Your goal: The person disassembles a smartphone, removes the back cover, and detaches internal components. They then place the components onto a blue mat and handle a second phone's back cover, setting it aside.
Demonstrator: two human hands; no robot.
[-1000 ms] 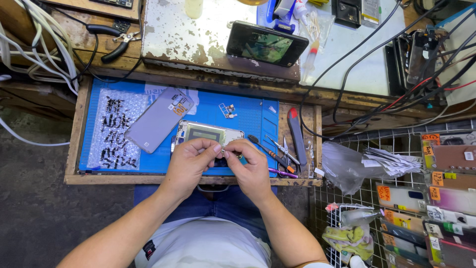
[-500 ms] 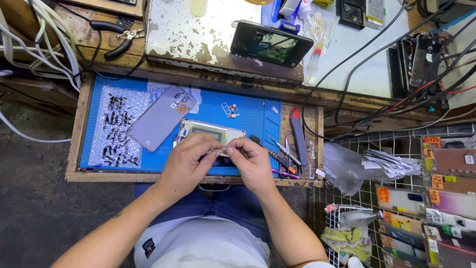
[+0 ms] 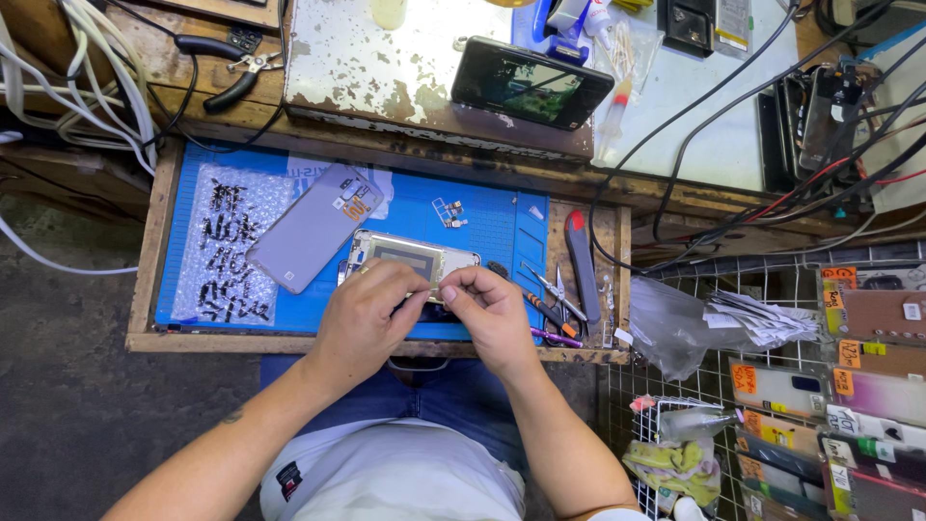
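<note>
Both hands meet over an opened phone frame (image 3: 417,259) lying on the blue work mat (image 3: 482,227) in a wooden desk drawer. The left hand (image 3: 362,323) curls its fingertips onto the frame's near edge; the right hand (image 3: 494,314) pinches at the same edge, what it grips too small to tell. A lilac back cover (image 3: 311,229) lies just left, tweezers (image 3: 558,292) to the right.

Both bare forearms reach forward and come together, the left hand (image 3: 362,314) and the right hand (image 3: 494,314) curled knuckles up, their pinched fingertips almost meeting between them.
</note>
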